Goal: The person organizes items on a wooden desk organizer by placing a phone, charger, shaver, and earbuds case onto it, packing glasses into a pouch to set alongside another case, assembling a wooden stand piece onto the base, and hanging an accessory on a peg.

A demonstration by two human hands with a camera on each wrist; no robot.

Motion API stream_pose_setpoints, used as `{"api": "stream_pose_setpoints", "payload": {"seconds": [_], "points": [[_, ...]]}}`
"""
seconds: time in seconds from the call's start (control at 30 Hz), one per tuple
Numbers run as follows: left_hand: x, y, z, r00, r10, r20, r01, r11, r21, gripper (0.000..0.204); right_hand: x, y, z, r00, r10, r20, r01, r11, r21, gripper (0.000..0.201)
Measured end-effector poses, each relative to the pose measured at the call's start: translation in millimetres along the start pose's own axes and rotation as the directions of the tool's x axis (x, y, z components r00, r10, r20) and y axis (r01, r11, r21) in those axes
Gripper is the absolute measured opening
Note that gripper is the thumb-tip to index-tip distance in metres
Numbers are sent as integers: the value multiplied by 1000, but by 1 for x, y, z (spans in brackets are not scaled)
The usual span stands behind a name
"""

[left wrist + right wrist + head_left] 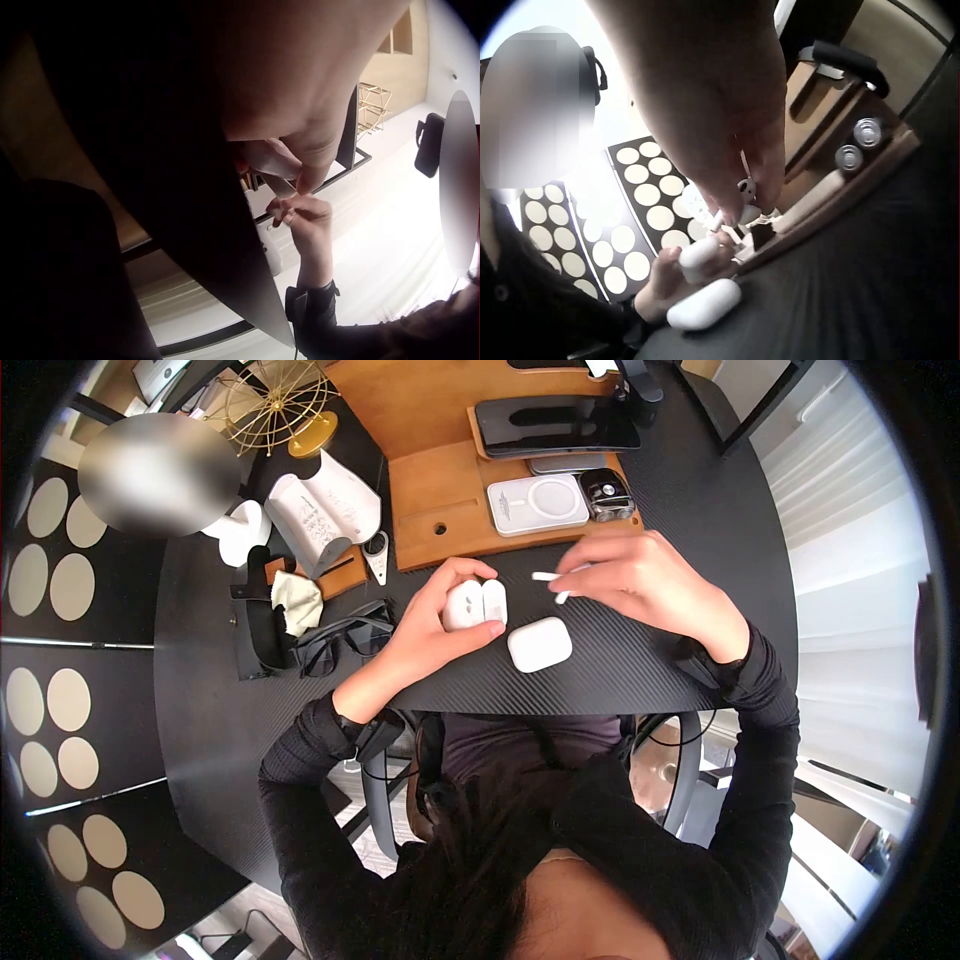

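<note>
Left hand [432,622] grips open earbud case [474,603] above black table [680,510], wooden organiser [440,470] close behind. Right hand [640,582] pinches two earbuds [547,576]. Closed earbud case [539,644] lies near front edge, bare table rightward. Right wrist view shows its underside [703,304].

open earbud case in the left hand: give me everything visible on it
The open earbud case is small, white, glossy, plastic-looking, with rounded corners. Its hinged lid is swung open, so body and lid show side by side from the head view. The left hand grips it just above the black table, thumb along its near edge. A second, closed white case lies on the table close beside it. Whether anything sits inside cannot be told.
</note>
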State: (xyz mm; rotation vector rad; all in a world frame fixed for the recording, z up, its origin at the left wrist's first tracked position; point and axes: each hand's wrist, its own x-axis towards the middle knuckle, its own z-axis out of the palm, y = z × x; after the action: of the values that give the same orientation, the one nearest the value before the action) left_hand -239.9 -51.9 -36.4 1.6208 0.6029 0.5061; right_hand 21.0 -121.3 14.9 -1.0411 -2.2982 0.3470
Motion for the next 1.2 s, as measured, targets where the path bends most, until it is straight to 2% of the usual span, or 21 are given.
{"api": "stream_pose_setpoints", "payload": {"seconds": [0.03,0.13,0.17,0.23,0.27,0.47,0.53,0.6,0.67,0.77,0.8,0.87,1.0,1.13,1.2], "points": [[0,0,0,1000,19,0,-19,1000,-10,45,9,-5,-2,1000,-3,-1,3,1000,0,18],[0,-2,2,1000,24,1,-24,999,-44,48,39,-23,-5,987,-148,57,149,989,-12,13],[1,-1,2,1000,25,2,-24,999,-40,48,45,-26,-2,987,-149,53,150,989,-13,13],[0,-1,3,1000,18,-12,-19,998,-53,49,56,-31,3,972,-93,214,136,971,-197,7],[0,1,3,1000,27,-3,-27,996,-85,50,59,-30,8,970,-82,228,129,971,-199,5],[1,0,-3,999,37,2,-37,999,28,51,58,-36,14,976,-154,157,193,941,-279,10],[1,1,-2,999,35,12,-35,997,70,51,56,-40,19,971,-160,176,211,922,-325,10],[1,1,-2,995,98,0,-96,976,197,52,56,-38,25,967,-169,192,231,899,-372,10],[0,3,-2,994,105,6,-104,977,186,52,56,-33,30,948,-286,139,317,885,-341,9],[0,2,-1,993,121,7,-121,984,130,53,58,-32,25,940,-321,118,341,903,-263,11],[-1,1,-1,992,126,3,-126,989,83,54,58,-29,21,939,-322,117,342,902,-264,11],[-1,-2,-1,996,87,-4,-86,995,41,54,60,-21,12,955,-287,-76,272,948,-164,16],[-1,3,-1,1000,25,14,-25,999,-30,55,58,-20,-4,979,-202,-23,196,969,-148,14],[-1,1,-1,999,36,7,-35,997,-67,55,55,-22,4,985,-173,-27,169,980,-108,13],[-1,1,0,999,34,-7,-34,996,-77,54,55,-23,9,995,-96,-1,96,990,-104,12]]}}
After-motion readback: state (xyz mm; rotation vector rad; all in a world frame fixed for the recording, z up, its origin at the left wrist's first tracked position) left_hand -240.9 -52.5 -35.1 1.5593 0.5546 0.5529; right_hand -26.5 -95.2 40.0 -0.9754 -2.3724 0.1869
